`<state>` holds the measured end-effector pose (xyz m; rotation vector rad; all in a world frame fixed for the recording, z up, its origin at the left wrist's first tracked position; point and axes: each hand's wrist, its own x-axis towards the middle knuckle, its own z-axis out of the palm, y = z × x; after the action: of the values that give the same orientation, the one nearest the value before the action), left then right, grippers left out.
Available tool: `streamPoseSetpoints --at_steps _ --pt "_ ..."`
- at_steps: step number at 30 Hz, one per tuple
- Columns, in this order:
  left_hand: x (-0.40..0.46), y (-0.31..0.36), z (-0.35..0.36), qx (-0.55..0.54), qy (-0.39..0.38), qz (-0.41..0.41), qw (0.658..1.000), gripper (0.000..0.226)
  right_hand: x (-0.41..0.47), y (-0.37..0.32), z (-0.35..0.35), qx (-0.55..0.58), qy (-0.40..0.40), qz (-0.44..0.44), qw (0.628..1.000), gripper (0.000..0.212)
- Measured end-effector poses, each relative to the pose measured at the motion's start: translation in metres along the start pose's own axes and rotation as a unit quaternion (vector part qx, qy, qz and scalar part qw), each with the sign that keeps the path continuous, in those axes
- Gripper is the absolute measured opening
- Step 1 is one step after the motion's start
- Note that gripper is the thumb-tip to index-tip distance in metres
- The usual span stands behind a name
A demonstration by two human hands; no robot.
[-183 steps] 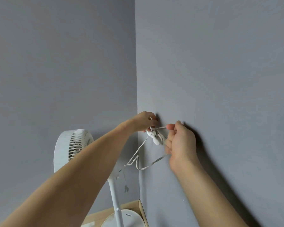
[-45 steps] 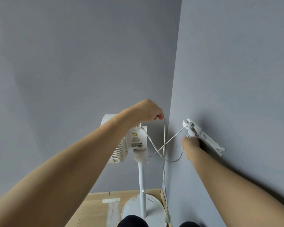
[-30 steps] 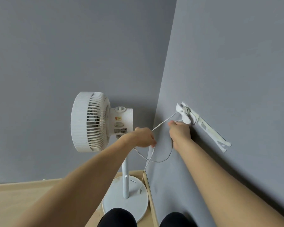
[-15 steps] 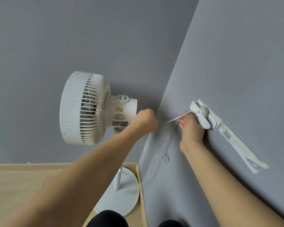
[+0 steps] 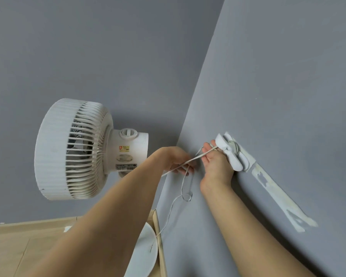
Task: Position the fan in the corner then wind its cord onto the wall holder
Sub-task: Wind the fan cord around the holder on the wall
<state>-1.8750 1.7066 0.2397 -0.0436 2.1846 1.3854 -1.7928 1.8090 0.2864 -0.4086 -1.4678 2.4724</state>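
A white pedestal fan [image 5: 84,150] stands in the corner of two grey walls, its round base [image 5: 143,254] on the floor. A white cord holder [image 5: 231,151] is fixed to the right wall, with several turns of thin white cord [image 5: 178,200] around it. My right hand [image 5: 216,163] rests against the wall right beside the holder, fingers touching the cord where it leaves it. My left hand [image 5: 175,159] pinches the cord a little to the left. Below, the cord hangs in a loose loop down to the base.
A strip of peeled white tape or paint [image 5: 278,198] runs down the right wall from the holder. Light wooden floor [image 5: 18,248] and skirting [image 5: 158,236] show at the bottom.
My left hand has moved right toward the holder and now holds the cord taut between both hands. My right hand stays at the holder. The view has shifted slightly.
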Motion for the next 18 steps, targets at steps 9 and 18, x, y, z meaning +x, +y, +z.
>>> streamPoseSetpoints --at_steps 9,18 --pt "-0.030 0.065 -0.043 -0.122 0.181 0.080 0.973 0.012 -0.006 -0.003 -0.006 -0.120 0.004 0.176 0.977 0.025" --pt "-0.108 0.168 -0.033 0.085 0.269 0.200 0.938 0.018 -0.039 -0.043 -0.018 -0.251 -0.135 0.231 0.930 0.048"
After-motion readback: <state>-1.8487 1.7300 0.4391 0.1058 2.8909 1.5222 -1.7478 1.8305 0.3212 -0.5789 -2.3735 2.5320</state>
